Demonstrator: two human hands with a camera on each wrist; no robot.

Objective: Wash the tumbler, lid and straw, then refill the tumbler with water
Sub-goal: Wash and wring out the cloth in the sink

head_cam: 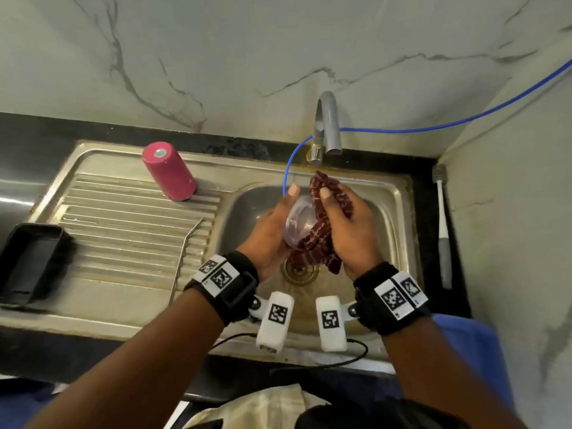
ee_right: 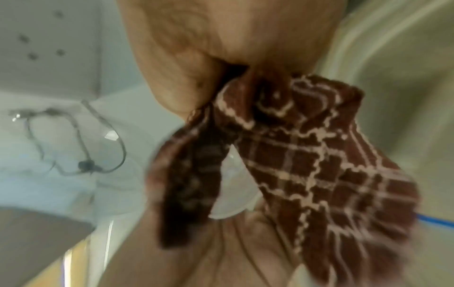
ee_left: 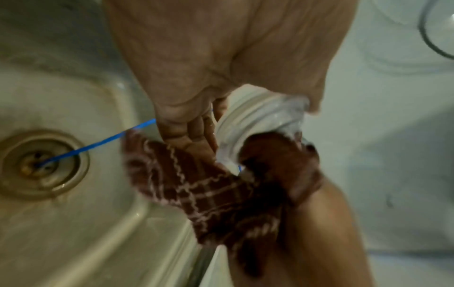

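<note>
Over the sink basin my left hand (head_cam: 274,227) holds a clear plastic lid (head_cam: 298,222), thumb along its upper edge. My right hand (head_cam: 349,230) grips a maroon checked cloth (head_cam: 322,246) and presses it against the lid. In the left wrist view the lid's threaded rim (ee_left: 248,120) shows, with the cloth (ee_left: 196,190) stuffed into it. The right wrist view is blurred, with the cloth (ee_right: 307,165) draped over the lid (ee_right: 233,194). A pink tumbler (head_cam: 168,171) stands upside down on the drainboard. A thin bent metal straw (head_cam: 182,258) lies on the drainboard ribs.
The steel sink (head_cam: 399,193) has a drain (head_cam: 300,270) below my hands. A grey tap (head_cam: 328,125) stands at the back, and a blue hose (head_cam: 433,126) runs into the basin. A brush (head_cam: 442,227) lies on the right counter, a black tray (head_cam: 31,261) at far left.
</note>
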